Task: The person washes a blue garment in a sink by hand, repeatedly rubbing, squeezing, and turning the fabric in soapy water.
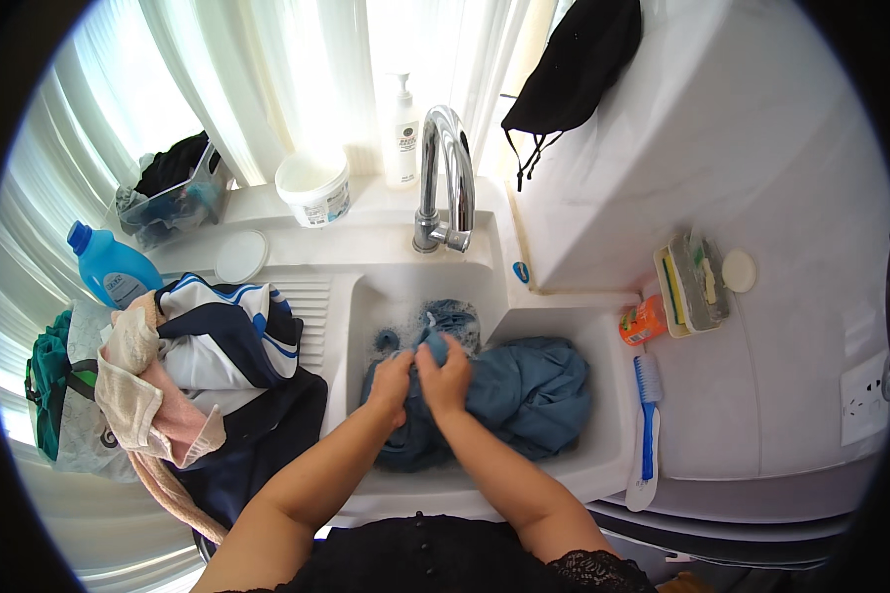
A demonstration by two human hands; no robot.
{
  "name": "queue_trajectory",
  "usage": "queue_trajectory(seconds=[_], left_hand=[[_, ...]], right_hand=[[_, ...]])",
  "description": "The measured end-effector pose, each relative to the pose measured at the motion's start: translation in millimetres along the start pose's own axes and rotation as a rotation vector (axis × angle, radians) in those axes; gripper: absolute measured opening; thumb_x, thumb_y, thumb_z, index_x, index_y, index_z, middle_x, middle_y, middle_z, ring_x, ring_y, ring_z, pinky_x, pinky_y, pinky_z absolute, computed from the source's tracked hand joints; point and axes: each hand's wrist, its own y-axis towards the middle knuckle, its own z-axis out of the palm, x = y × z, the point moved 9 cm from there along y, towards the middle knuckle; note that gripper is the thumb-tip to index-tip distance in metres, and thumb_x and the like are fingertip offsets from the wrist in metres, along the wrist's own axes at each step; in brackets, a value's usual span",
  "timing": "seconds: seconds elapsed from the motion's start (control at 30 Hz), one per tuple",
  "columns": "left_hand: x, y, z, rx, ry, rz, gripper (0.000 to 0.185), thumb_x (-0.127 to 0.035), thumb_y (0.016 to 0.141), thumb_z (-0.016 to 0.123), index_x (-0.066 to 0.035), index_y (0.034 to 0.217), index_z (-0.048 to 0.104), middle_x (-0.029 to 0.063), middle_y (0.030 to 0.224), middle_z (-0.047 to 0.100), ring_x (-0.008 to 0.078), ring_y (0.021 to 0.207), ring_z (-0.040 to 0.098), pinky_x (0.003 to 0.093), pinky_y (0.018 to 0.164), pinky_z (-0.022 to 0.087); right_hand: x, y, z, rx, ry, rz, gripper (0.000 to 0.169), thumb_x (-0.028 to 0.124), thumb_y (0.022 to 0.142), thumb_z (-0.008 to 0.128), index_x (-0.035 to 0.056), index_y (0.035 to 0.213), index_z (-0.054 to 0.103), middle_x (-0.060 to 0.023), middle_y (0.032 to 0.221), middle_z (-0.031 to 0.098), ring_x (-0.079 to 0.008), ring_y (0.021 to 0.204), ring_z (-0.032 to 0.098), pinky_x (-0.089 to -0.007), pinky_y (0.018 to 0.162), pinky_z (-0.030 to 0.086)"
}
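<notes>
A wet blue-grey garment (526,385) lies bunched across a white laundry sink (608,415), with part of it in soapy water (408,311). My left hand (390,387) grips a fold of this cloth near the middle of the basin. Close beside it, my right hand (443,374) pinches the same raised fold, fingers curled around it. The two hands almost touch. Behind them a darker piece of the cloth (452,319) sits among suds. The garment hides most of the basin floor.
A chrome faucet (445,178) arches over the back. Clothes (222,348) are heaped on the ribbed left drainboard, near a blue detergent bottle (115,267). A white tub (313,189) and a pump bottle (402,141) stand behind. A blue brush (647,422) lies on the right rim.
</notes>
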Motion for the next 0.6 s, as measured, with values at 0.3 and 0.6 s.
queue_trajectory(seconds=[0.3, 0.6], left_hand=[[-34, 0, -6, 0.045, 0.094, 0.15, 0.017, -0.018, 0.081, 0.062, -0.001, 0.086, 0.062, 0.0059, 0.076, 0.062, 0.0165, 0.066, 0.06, 0.029, 0.06, 0.049], [-8, 44, 2, -0.151, 1.887, 0.688, 0.054, -0.024, 0.082, 0.064, -0.024, 0.134, 0.047, 0.014, 0.134, 0.044, 0.0363, 0.119, 0.044, 0.0483, 0.094, 0.042]], right_hand=[[-14, 62, -2, 0.122, -0.297, -0.184, 0.032, 0.029, 0.076, 0.069, -0.0008, 0.083, 0.059, -0.0176, 0.086, 0.058, -0.0364, 0.084, 0.059, -0.0413, 0.071, 0.048], [-77, -1, 42, 0.899, -0.917, -0.243, 0.068, 0.037, 0.08, 0.064, 0.0228, 0.14, 0.035, -0.0197, 0.14, 0.037, -0.0388, 0.119, 0.045, -0.0478, 0.092, 0.044]])
